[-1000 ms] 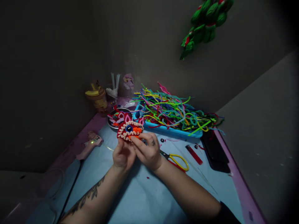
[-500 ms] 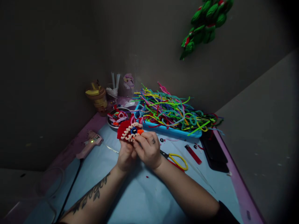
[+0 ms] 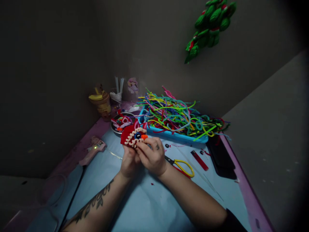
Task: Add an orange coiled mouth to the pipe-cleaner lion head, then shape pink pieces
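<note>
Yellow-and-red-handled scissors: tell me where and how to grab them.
Best grip the scissors by the yellow handle loop, probably coming from the person's right: that loop lies exposed on the blue cover, while the right forearm hides part of the red loop and the right hand hides the blade tips.

Dimly lit: dark grey wall, paler grey wall at right, 1 purple table below.

Green wall ornament, red lighter near flat black object, brown pot beside small cup.
</note>
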### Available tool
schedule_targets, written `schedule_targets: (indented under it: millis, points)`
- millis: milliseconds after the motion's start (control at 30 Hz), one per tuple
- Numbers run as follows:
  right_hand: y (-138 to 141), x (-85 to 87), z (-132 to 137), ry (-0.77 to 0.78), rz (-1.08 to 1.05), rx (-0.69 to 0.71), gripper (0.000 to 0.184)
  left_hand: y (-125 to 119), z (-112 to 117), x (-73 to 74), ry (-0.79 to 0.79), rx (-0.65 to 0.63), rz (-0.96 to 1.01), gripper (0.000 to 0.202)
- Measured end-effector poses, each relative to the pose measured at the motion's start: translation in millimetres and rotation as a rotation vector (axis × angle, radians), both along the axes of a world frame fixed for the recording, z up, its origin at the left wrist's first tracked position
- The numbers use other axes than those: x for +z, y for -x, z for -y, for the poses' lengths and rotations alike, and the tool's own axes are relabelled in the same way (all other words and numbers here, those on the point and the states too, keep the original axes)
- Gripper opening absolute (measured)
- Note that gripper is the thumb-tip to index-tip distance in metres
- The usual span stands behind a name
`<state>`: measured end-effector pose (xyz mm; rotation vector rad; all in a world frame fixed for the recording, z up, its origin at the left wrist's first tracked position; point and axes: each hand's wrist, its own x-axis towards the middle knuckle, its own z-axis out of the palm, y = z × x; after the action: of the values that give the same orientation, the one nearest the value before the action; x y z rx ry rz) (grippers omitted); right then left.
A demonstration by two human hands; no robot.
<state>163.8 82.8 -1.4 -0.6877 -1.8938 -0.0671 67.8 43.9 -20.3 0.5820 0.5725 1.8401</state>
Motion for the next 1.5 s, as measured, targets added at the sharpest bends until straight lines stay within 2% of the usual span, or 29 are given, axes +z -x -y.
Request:
schedule_targets:
  millis: [267,500,700,900,1200,1500]
  points:
    - [1.3,0.3,0.4,-0.013,-0.008,0.007,0.011,0.8,0.1,-8.1,0.021,-0.024,-0.057,0.073]
    - [0.6,-1.3,0.2,-0.04,-0.011,-0.013,0.014,-2.5,0.2,-5.2,0.04,-0.002,-0.024,0.073]
    - [0.5,-2.0,-0.7,-0.045,-0.041,-0.008,0.009,-0.8,0.2,-8.5,0.101,0.005,-0.003,0.066]
    - [3.6,-3.1,-4.1,0.068,-0.177,-0.02,0.012,-4.3,-2.4,-4.2,0.085,0.037,-0.033,0.069]
    - [5.2,2.5,-3.6,0.214,-0.268,-0.016,0.019,-7.0,-3.3,-4.8,0.031,0.039,-0.102,0.076]
    - [5.6,-0.5,-1.5,0.107,-0.198,-0.006,0.023,-5.0,-3.4,-7.6,0.097,0.054,-0.102,0.07]
